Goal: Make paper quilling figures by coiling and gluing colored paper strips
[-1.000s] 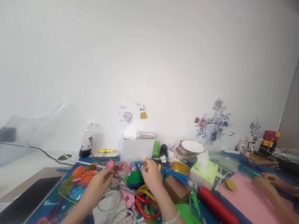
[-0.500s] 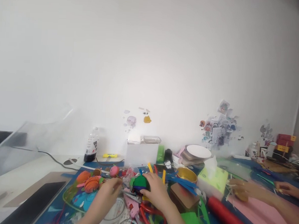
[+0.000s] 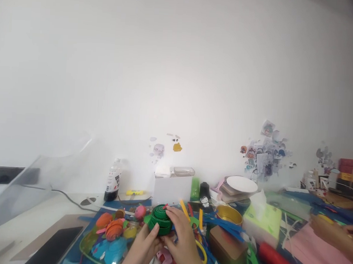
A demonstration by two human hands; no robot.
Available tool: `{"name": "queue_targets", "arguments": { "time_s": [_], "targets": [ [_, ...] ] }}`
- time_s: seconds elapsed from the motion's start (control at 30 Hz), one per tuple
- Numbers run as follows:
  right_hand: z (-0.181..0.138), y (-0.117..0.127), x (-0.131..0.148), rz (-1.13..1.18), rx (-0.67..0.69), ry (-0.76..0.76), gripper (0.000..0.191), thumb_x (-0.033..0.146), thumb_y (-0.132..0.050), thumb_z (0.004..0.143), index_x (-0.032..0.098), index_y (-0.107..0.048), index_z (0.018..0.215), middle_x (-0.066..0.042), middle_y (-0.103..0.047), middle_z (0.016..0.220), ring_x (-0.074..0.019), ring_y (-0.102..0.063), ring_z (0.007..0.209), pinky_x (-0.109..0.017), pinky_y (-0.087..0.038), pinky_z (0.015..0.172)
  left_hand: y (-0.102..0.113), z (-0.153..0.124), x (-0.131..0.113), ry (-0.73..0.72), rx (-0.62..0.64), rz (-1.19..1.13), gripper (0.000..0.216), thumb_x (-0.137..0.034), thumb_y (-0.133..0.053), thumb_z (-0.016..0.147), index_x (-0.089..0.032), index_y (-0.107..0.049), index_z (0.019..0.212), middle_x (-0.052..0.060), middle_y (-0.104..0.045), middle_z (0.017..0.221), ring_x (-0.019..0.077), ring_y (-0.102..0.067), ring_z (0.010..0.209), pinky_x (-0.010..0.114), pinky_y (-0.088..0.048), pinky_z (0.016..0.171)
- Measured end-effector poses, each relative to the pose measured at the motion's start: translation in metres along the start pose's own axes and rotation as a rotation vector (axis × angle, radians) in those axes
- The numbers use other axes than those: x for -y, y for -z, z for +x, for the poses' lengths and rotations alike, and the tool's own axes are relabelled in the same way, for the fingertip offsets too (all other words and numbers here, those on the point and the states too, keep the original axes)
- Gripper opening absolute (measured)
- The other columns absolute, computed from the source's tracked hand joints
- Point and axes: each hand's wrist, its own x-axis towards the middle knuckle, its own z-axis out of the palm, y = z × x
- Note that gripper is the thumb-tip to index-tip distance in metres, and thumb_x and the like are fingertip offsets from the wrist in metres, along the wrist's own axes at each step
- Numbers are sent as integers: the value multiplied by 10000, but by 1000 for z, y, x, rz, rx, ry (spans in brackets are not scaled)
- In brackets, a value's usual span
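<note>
A green coiled paper dome (image 3: 160, 221) is held between both my hands above the cluttered table. My left hand (image 3: 143, 246) grips its lower left side with the thumb on the green rings. My right hand (image 3: 179, 236) curls round its right side, fingertips on top near a small red bit. Yellow paper strips (image 3: 184, 210) stick up just right of my fingers. Orange and pink paper crafts (image 3: 112, 227) lie to the left in a clear tray.
A gold tin (image 3: 229, 214), brown box (image 3: 226, 241), green tissue pack (image 3: 262, 221), red roll (image 3: 277, 263) and pink sheet (image 3: 315, 253) lie right. Another person's hands (image 3: 333, 233) work at the far right. A white box (image 3: 172, 189), bottle (image 3: 112, 182) and tablet (image 3: 55, 247) stand behind and left.
The camera tilted up. My hands closed in on the green dome and lifted it; my left hand moved right onto it. The other person's hands drew back to the right.
</note>
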Motion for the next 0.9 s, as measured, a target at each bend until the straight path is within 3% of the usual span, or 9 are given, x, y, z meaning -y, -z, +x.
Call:
{"name": "queue_targets", "arguments": {
  "time_s": [0.23, 0.33, 0.43, 0.73, 0.9],
  "targets": [
    [-2, 17, 10, 14, 47, 45, 504, 248, -519, 812, 242, -339, 1282, -71, -427, 1311, -237, -377, 1211, -419, -326, 1002, 5, 3, -6, -79, -100, 131, 654, -397, -792, 465, -163, -567, 1033, 132, -664, 1002, 317, -610, 933, 373, -509, 706],
    [-2, 19, 7, 27, -18, 3, 490, 313, -509, 825, 242, -340, 1280, -77, -435, 1298, -246, -385, 1202, -418, -340, 987, 9, 4, -5, -148, -53, 248, 678, -357, -805, 457, -167, -566, 1062, 129, -640, 1080, 313, -590, 980, 377, -497, 777],
    [-1, 18, 4, 69, 7, -27, 491, 354, -513, 827, 248, -348, 1277, -73, -440, 1290, -240, -391, 1196, -397, -348, 984, 9, 2, -7, -222, 18, 322, 638, -321, -783, 523, -189, -551, 1102, 106, -626, 1117, 294, -554, 1048, 374, -466, 857],
    [4, 23, 2, 164, 91, -93, 408, 280, -449, 868, 252, -364, 1267, -63, -428, 1305, -207, -378, 1213, -361, -331, 1002, 1, -14, -16, -185, 36, 345, 653, -407, -698, 625, -201, -491, 1209, 111, -532, 1260, 326, -444, 1170, 412, -400, 931],
    [2, 22, 2, 227, 94, -170, 601, 381, -584, 779, 220, -325, 1297, -96, -419, 1313, -245, -388, 1209, -377, -344, 991, 1, -13, -22, -138, 138, 456, 698, -439, -676, 642, -198, -444, 1255, 110, -486, 1307, 320, -399, 1211, 421, -374, 965]
  ]
}}
